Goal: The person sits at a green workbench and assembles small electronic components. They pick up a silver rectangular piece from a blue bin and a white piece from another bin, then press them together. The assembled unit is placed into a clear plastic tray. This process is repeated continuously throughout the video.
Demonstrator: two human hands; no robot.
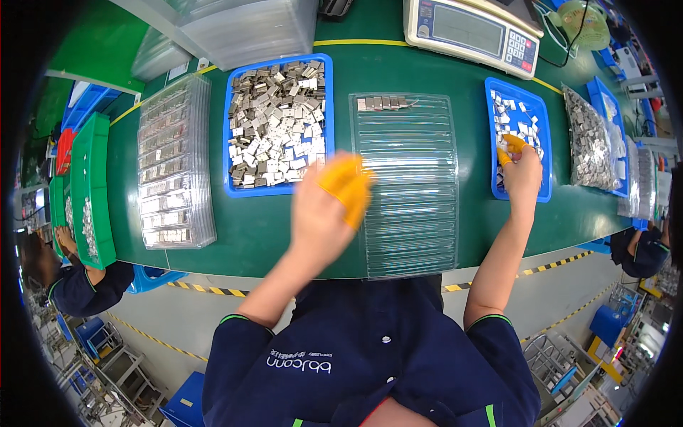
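Observation:
My left hand (pixel 324 206), with yellow finger covers, is smeared by motion between a blue tray (pixel 226 121) and a clear ribbed plastic tray (pixel 409 192). Whether it holds anything does not show. That blue tray is heaped with small silvery and white rectangular parts (pixel 274 128). Along the top slot of the ribbed tray lie several such parts (pixel 384 103); the slots below them look bare. My right hand (pixel 523 171), also in yellow finger covers, reaches into a smaller blue tray (pixel 546 188) of little white parts (pixel 526 129). Its fingertips are pinched together among them.
A stack of filled clear trays (pixel 174 164) stands at left, near a green bin (pixel 92 192). Behind are a digital scale (pixel 469 32) and stacked clear plastic (pixel 249 28). A bag of metal parts (pixel 587 139) lies at right. Other people sit at both far sides.

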